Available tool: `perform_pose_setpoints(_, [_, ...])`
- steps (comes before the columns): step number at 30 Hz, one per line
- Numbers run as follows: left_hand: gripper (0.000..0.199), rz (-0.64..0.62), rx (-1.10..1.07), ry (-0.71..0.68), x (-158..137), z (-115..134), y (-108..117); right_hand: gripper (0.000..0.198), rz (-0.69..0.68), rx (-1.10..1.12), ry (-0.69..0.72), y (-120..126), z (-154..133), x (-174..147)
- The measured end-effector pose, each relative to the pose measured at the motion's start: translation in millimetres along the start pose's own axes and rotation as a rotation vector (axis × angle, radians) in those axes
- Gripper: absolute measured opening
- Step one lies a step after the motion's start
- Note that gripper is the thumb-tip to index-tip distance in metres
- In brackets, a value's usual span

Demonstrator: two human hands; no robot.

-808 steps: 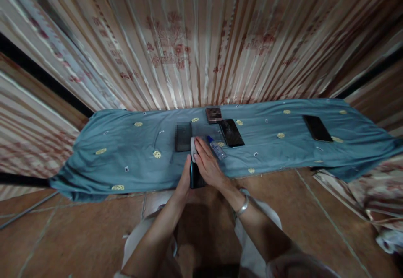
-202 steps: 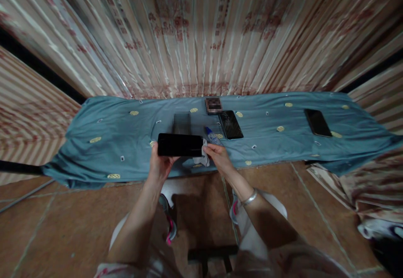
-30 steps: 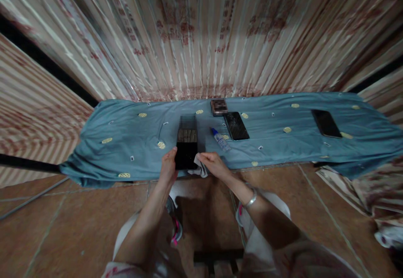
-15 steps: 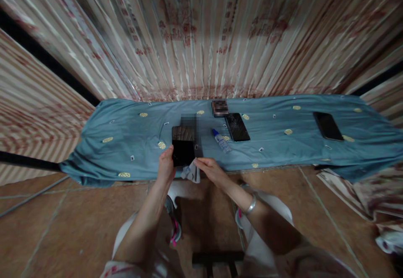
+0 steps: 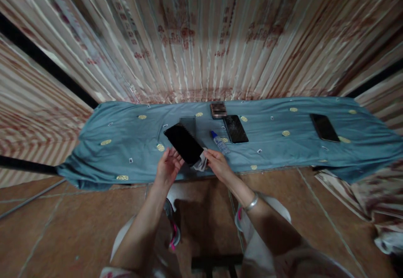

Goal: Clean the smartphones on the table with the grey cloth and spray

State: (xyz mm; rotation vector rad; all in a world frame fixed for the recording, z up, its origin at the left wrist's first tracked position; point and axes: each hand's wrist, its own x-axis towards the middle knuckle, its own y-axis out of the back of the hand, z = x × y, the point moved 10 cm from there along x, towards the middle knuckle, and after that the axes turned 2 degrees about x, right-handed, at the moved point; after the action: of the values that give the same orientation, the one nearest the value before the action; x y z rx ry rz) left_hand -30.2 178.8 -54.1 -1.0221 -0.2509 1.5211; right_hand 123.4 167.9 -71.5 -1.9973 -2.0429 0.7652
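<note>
A black phone [image 5: 184,143] is tilted diagonally over the blue cloth cover. My right hand [image 5: 218,167] pinches its lower right corner through a small grey cloth [image 5: 200,162]. My left hand [image 5: 168,167] is turned palm up beside the phone's lower left edge, fingers apart; whether the fingertips touch the phone I cannot tell. To the right of the phone lies a small clear bottle with a blue cap [image 5: 219,141]. Next to the bottle a second dark phone [image 5: 236,129] with a marked screen rests flat.
A small blurred box [image 5: 218,110] sits behind the second phone. Another dark phone [image 5: 324,127] lies far right on the blue cover [image 5: 273,152]. Striped curtains [image 5: 201,51] hang behind it. Dark poles [image 5: 47,62] slant at both sides, and the floor is tiled.
The phone has turned from nearly upright to diagonal, its lower end now toward the right. My left hand has let go of its edge and opened; my right hand now grips the corner through the cloth.
</note>
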Motion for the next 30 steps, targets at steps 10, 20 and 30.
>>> perform_pose_setpoints(10, [0.066,0.020,0.024,0.107,-10,-8,-2,0.036,0.027,-0.040,0.078,19,-22,10])
perform_pose_setpoints(20, [0.069,-0.104,0.068,0.153,-14,-11,-4,0.040,0.064,-0.062,0.050,29,-30,11])
perform_pose_setpoints(30, [0.055,-0.069,0.054,0.093,-19,-3,-13,0.044,0.091,-0.025,0.013,28,-19,16])
